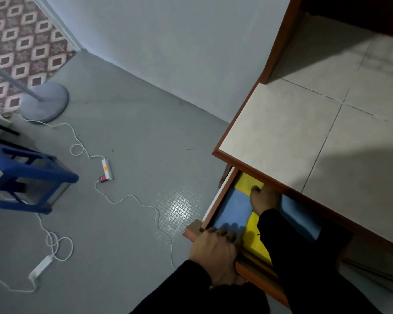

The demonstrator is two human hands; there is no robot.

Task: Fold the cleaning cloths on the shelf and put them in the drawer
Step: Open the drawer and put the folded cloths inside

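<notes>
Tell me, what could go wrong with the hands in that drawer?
If the left hand gripping the drawer front pushes it shut now, the right hand, reaching deep among the blue and yellow cloths, might get pinched under the shelf edge. That hand could also rumple the folded cloths.

left hand [216,254] bare | right hand [264,199] bare | sleeves [293,257] long, black

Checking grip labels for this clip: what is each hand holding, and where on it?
Left hand grips the drawer by its front edge. Right hand rests on the folded cloths inside; no clear grip.
</notes>
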